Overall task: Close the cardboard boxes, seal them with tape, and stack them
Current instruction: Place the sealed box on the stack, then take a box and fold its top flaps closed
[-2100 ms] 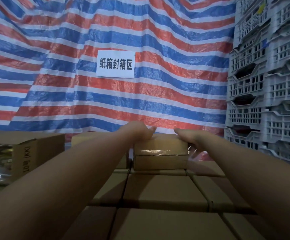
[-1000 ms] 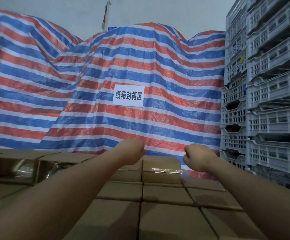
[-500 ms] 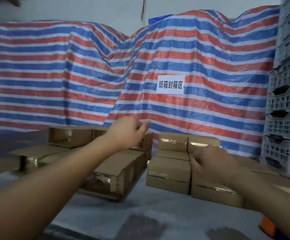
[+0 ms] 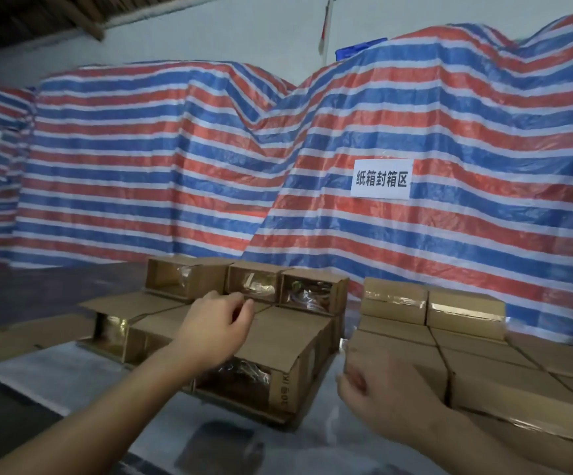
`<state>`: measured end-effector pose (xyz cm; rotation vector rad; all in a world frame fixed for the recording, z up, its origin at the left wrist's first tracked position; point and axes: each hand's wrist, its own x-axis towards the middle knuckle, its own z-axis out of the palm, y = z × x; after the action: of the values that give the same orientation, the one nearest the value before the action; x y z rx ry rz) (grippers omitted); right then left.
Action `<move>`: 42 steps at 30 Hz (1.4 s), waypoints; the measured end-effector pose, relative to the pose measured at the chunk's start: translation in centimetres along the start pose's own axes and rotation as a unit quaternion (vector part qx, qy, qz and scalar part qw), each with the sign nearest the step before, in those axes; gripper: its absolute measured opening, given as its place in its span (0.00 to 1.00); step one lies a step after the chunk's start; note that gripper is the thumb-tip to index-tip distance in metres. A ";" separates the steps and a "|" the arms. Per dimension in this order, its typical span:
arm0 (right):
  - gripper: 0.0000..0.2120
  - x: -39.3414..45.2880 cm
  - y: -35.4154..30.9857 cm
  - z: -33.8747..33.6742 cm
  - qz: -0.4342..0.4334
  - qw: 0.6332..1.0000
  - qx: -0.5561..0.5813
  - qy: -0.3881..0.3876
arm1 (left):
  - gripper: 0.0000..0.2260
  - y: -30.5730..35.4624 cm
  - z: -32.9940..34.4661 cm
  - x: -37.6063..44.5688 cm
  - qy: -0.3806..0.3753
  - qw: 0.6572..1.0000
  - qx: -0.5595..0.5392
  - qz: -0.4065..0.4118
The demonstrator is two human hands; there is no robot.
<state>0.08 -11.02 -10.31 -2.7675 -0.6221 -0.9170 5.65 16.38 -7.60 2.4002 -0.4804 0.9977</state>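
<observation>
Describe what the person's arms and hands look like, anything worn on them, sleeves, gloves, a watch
Both forearms are bare as far as the frame shows: no sleeves, no gloves. The left hand and right hand show no rings, and the wrists carry no watch or band. The right hand is blurred, so small details there cannot be ruled out.

The right hand [image 4: 386,389] was motion-blurred, its finger pose unreadable. The stack of taped brown cardboard boxes [image 4: 483,365] ran off the right edge (count unknowable). Whatever the red-white-blue striped tarpaulin [image 4: 415,234] covered stayed hidden.
</observation>
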 end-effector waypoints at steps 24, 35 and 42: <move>0.31 8.9 1.0 11.7 0.010 0.990 0.080 -0.118 | 0.30 -9.4 7.9 1.8 -0.209 0.958 0.193 0.027; 0.24 7.7 1.2 7.5 0.013 0.979 0.130 -0.158 | 0.19 -6.5 4.5 0.7 -0.200 0.972 0.122 0.021; 0.12 5.4 2.9 1.5 0.108 0.944 0.276 -0.147 | 0.05 -0.4 0.4 2.1 -0.195 0.970 -0.146 -0.024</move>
<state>6.07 -11.40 -8.28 -2.3984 -0.5024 -0.2273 7.45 16.17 -6.41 2.3202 -0.6527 0.3944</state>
